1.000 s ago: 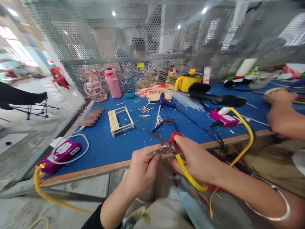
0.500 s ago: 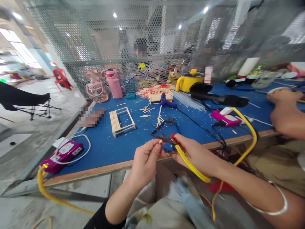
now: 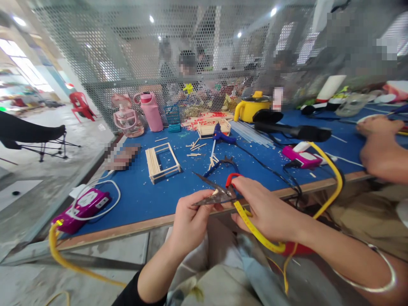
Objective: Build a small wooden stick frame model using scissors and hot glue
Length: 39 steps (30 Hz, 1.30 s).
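Just over the near edge of the blue table (image 3: 134, 195), a short wooden stick (image 3: 216, 192) is pinched between thumb and fingers of the left hand (image 3: 193, 219), most of its length being hidden. The scissors (image 3: 219, 197) are gripped by the right hand (image 3: 263, 208), its fingers closed around the red handle; the blades are spread wide, and the stick's visible end is set between them. A yellow measuring tape (image 3: 255, 231) is draped below the right hand; whether it is also gripped cannot be told.

At the table's near left corner, a purple power strip (image 3: 83, 209) is placed. Farther in, left of the middle, a small stick frame (image 3: 153, 163) is stood, and a blue-handled tool (image 3: 207, 172) is laid beyond the scissors. Behind these, loose sticks (image 3: 196, 147) are scattered beside a blue glue gun (image 3: 223, 136). Toward the far edge, a second wooden piece (image 3: 213, 128), a pink bottle (image 3: 152, 114) and a yellow pot (image 3: 254, 110) are lined up before a perforated screen (image 3: 134, 55).
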Motion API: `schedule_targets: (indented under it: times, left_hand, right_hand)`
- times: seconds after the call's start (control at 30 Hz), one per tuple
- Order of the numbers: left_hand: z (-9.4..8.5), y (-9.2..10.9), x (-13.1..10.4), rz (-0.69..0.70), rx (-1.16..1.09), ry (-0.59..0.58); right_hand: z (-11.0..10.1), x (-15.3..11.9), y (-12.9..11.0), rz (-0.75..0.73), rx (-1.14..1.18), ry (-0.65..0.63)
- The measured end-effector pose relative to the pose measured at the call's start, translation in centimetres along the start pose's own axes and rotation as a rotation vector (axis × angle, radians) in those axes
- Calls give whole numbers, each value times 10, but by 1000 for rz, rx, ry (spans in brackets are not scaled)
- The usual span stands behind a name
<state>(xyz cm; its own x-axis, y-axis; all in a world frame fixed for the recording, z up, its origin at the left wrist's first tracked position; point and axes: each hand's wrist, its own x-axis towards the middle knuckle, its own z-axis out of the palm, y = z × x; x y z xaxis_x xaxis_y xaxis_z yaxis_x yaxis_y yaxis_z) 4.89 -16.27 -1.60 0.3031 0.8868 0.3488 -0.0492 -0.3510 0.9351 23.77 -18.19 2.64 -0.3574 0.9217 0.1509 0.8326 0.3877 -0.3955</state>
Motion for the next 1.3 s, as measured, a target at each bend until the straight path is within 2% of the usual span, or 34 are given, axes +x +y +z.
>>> schedule_targets:
  times: [0.33,0.53,0.7,0.97,1.13,1.3]
  left_hand:
    - [-4,6,1,31,-33,-84]
    - [-6,5,2,87,3,-62]
    - [-4,2,-2,44,-21,-25]
    - [0,-1,-3,7,84,61]
    - [3,1,-1,17,107,67]
    - [6,-4,6,-112,-72,94]
  right_hand:
    - [-4,-1,-5,-17,125,-66]
    - [-2,0,-5,-5,94,-19]
    - [3,2,-4,11,97,-60]
    - [11,5,1,48,11,-2]
    - [19,8,8,53,124,-54]
    - [26,13,9,115,286,-37]
